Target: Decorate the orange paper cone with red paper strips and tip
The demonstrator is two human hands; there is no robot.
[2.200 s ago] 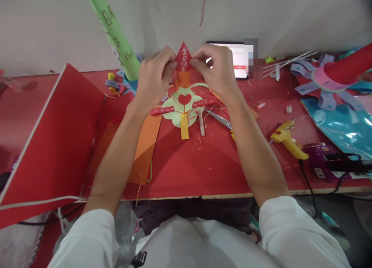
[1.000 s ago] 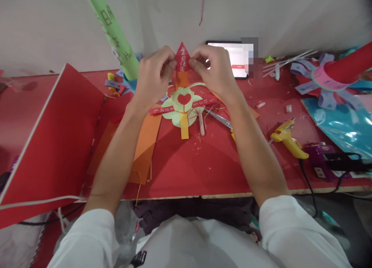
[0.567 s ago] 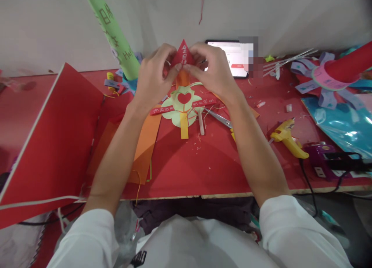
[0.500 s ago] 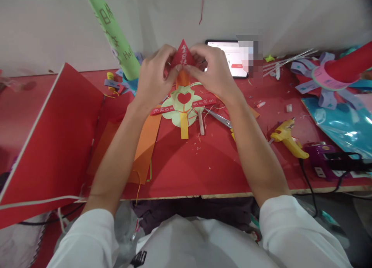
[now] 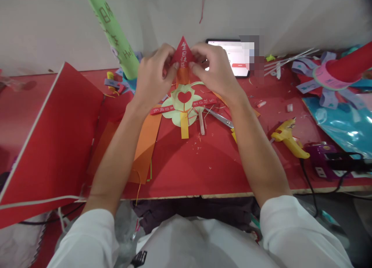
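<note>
Between my two hands stands a red paper cone [image 5: 183, 55] with white writing, its tip pointing up. My left hand [image 5: 159, 69] grips its left side between thumb and fingers. On the other side, my right hand [image 5: 209, 68] pinches the right edge. Below the cone shows an orange paper tube [image 5: 182, 77], touching it or just under it. Around the tube's foot spreads a pale green paper flower [image 5: 167, 117] bearing a red heart [image 5: 184, 97], red lettered strips [image 5: 205, 101] and a yellow strip [image 5: 184, 125].
Scissors [image 5: 219, 117] lie right of the flower, partly behind my forearm. Further right are a yellow glue gun [image 5: 287, 138] with a cord and a purple box [image 5: 318, 159]. A tablet [image 5: 238, 68] leans at the back wall. Orange paper [image 5: 148, 144] and a red board [image 5: 58, 136] are left.
The thumbs have shifted outward along the cone's lower edge, showing more of its writing. The cone sits slightly higher; the flower and the tools have stayed put.
</note>
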